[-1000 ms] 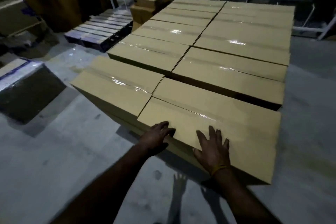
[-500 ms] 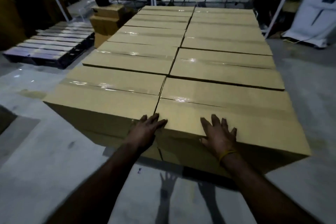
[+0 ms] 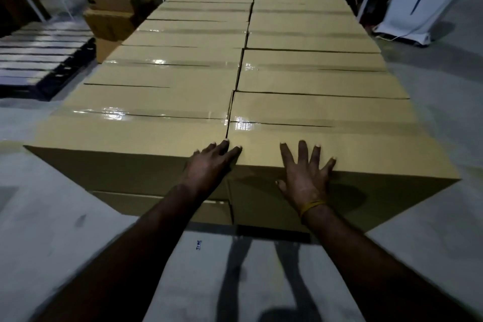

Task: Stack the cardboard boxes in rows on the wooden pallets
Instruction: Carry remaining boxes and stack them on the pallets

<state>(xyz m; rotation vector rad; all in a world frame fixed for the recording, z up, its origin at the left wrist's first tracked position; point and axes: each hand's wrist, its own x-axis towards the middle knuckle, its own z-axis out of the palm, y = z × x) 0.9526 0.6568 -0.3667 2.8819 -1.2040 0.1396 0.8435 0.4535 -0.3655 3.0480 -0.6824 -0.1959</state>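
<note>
Head view: both hands' fingers [image 3: 302, 150] lie straight on the nearest box [image 3: 352, 144], long axis running left-right.

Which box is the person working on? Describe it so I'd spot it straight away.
Start at the big block of tan cardboard boxes laid in two columns. Take the right column and follow it to the end nearest the camera. That nearest right box is the only one with both hands on it, the left hand and right hand spread flat at its front edge.

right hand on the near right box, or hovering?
Touching. The head view shows the right hand with spread fingers lying flat on the near right box's top at its front edge, no gap visible.
</note>
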